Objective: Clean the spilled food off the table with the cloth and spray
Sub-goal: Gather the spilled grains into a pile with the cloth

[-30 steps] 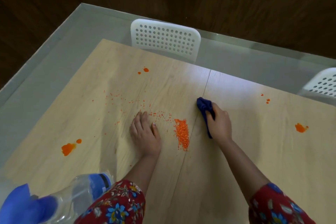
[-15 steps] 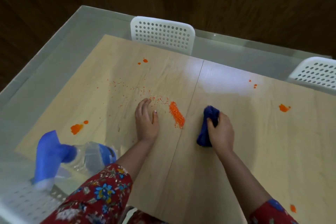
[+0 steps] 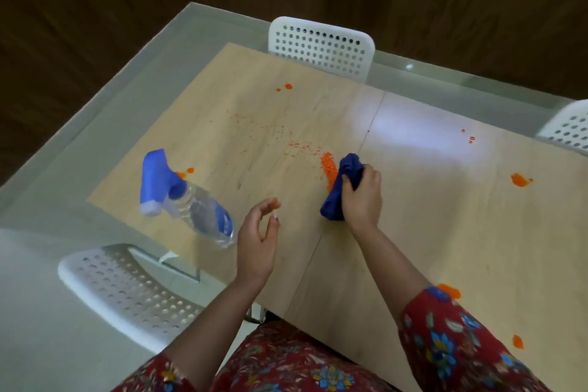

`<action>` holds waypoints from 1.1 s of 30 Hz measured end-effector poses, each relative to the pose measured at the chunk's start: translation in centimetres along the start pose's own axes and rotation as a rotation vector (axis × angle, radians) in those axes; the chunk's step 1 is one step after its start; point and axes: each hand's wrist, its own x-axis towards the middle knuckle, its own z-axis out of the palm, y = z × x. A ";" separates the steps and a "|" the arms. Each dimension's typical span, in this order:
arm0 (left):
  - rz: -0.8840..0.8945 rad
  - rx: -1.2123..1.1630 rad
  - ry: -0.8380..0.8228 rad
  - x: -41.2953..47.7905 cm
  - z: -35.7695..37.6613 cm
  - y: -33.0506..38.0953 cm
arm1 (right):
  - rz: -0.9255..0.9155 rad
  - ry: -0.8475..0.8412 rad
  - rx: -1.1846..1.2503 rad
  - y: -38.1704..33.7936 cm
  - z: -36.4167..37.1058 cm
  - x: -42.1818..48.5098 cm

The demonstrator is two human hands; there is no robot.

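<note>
Fingers [image 3: 370, 177], right hand [image 3: 362, 197]: clamped around bunched blue cloth [image 3: 339, 191], which touches the heaped orange grains [image 3: 329, 169] on its left edge.
Left hand [image 3: 257, 239]: empty, fingers apart and curled, raised over the table [image 3: 413, 232] near its front edge.
Spray bottle [image 3: 187, 200]: lying on its side, left of that hand, untouched.
Stains: several orange blotches well apart across the surface.
Risk: a fast sweep likely scatters grains off the front edge; dry wiping may smear blotches.
</note>
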 end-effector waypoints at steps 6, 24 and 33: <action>-0.226 0.011 0.189 -4.9 -3.4 -1.8 | -0.151 -0.094 -0.064 3.5 -1.1 -4.3; -0.129 0.124 0.410 0.2 -3.4 0.3 | -0.108 -0.100 -0.054 7.5 -6.6 -5.4; 0.113 0.105 -0.250 2.5 11.0 6.2 | 0.245 0.067 0.291 10.3 -11.0 -4.8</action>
